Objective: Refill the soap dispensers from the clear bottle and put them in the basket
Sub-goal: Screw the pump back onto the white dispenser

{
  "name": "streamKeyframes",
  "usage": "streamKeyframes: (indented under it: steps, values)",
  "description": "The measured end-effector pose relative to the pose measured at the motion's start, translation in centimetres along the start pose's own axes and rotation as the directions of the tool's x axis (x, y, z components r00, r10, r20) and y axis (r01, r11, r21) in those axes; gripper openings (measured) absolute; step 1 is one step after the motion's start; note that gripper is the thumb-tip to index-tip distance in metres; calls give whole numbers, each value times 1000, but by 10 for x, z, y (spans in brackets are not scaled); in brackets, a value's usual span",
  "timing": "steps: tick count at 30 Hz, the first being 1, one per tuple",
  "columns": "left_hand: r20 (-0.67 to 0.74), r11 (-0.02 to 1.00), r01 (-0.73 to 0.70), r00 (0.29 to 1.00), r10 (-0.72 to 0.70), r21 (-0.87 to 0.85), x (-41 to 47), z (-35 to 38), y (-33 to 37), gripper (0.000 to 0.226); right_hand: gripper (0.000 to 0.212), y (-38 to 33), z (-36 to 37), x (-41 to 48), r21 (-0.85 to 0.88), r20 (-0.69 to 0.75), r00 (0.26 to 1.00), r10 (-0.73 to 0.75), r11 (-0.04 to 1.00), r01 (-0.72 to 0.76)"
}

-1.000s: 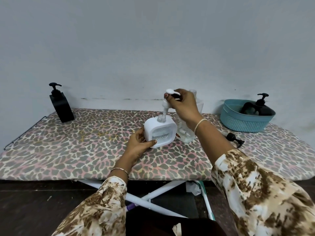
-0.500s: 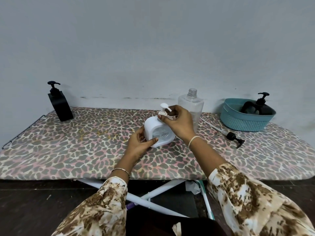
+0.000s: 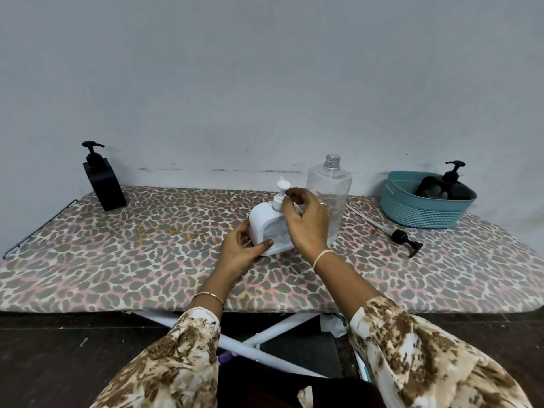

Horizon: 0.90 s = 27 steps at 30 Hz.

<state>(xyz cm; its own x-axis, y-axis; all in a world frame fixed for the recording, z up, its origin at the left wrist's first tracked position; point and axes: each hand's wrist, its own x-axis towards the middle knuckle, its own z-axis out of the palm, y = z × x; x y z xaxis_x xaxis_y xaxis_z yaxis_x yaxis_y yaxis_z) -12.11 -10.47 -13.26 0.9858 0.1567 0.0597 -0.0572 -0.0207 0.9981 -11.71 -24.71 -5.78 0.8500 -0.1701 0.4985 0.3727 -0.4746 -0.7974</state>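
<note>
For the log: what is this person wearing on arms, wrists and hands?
Both arms wear loose cream sleeves blotched with brown: left sleeve, right sleeve. A thin gold-toned bracelet sits at the left wrist, a plain pale band at the right wrist. The right hand bears a small ring; the left hand none visible.

Cream, brown-blotched sleeves (image 3: 426, 357); thin bangle (image 3: 209, 296) at each wrist.
</note>
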Motion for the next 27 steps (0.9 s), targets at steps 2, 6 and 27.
streamKeyframes:
  steps: [2,6,27]
  values:
    - [-6,1000,10,1000,-10,4,0,0,1,76,22,-1,-2,1,-4,-67,998,3,1000,-3]
    - [1,1000,0,1000,0,7,-1,0,1,74,33,2,1,3,-149,77,997,-11,989,23]
    - [18,1000,3,1000,-3,-2,-2,0,1,72,40,3,9,6,-222,44,999,15,975,-5]
